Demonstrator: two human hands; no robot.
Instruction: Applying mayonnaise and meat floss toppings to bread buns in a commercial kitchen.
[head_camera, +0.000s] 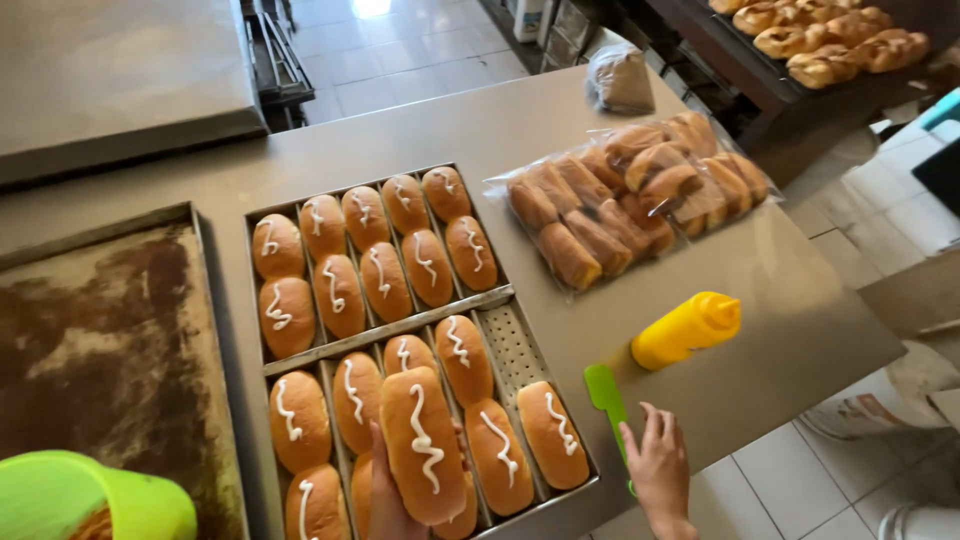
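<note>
Left hand (392, 500), low at the near edge of the view, cradles one bun (423, 444) from beneath, fingers curled up around its sides; the bun sits lifted above the near half of the baking tray (497, 296), long axis running away from the person, a white icing squiggle along its top. Noted from largest to smallest: the steel surface (480, 125) carries everything; a dark, crusted empty tray (110, 340) lies to the left; the perforated baking tray holds two blocks of iced buns, the far block full, the near block with an open channel on its right side beside the last bun; a clear bag of plain rolls (625, 195) lies beyond and to the right; a green tub (90, 497) shows at the lower left corner; a yellow squeeze bottle (687, 328) lies on its side, nozzle pointing right. Right hand (657, 468) rests with fingers spread loosely, fingertips on or just at the green spatula (608, 400), whose handle runs toward the person along the tray's right edge; whether it grips the handle cannot be told. The spatula lies just beside that hand, well clear of the left; the bottle is beyond it, up and to the right.
</note>
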